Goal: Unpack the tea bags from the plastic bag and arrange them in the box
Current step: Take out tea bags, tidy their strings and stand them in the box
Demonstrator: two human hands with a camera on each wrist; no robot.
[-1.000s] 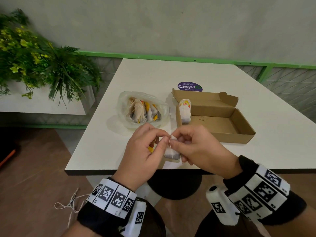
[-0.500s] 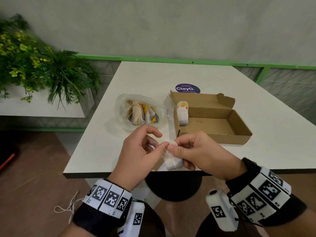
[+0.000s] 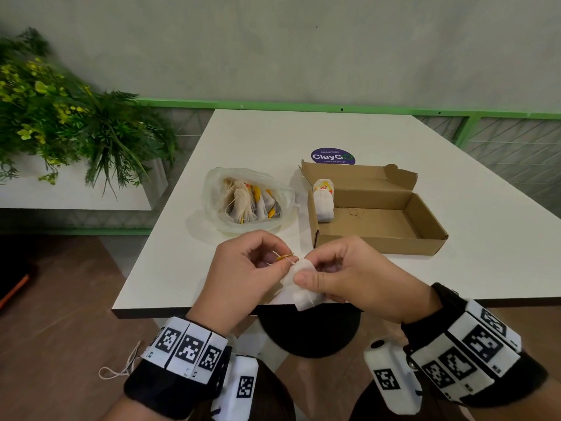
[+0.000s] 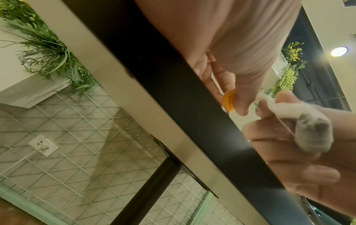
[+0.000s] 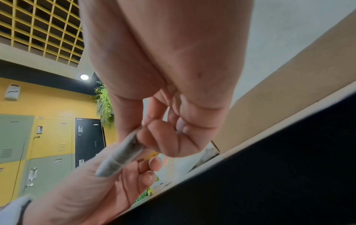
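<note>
Because it is only thin paper around loose leaf, the tea bag (image 3: 303, 284) in hand should weigh almost nothing, crumple easily and tear if tugged hard by its string (image 3: 285, 259); the safest hold is a light pinch on the flat pouch body, with the string and yellow tag (image 4: 228, 101) kept tidy so they do not snag.

At the lower middle of the head view, the right hand (image 3: 358, 275) has its thumb and fingers curled round the upper part of that pouch, pinching it just over the near edge of the table (image 3: 455, 147). The left hand (image 3: 243, 278), immediately to its left and nearly touching it, pinches the tag and string between thumb and forefinger, the other fingers loosely bent. My guess is that the string is being wound or straightened before the bag goes in.

Above the hands, the plastic bag (image 3: 212, 189) sits at centre left of the frame with several tea bags inside. To its right lies the open cardboard box (image 3: 379, 238), holding 1 tea bag (image 3: 324, 202) stood against its left wall; most of the box floor is bare, so much of the job looks undone.
</note>
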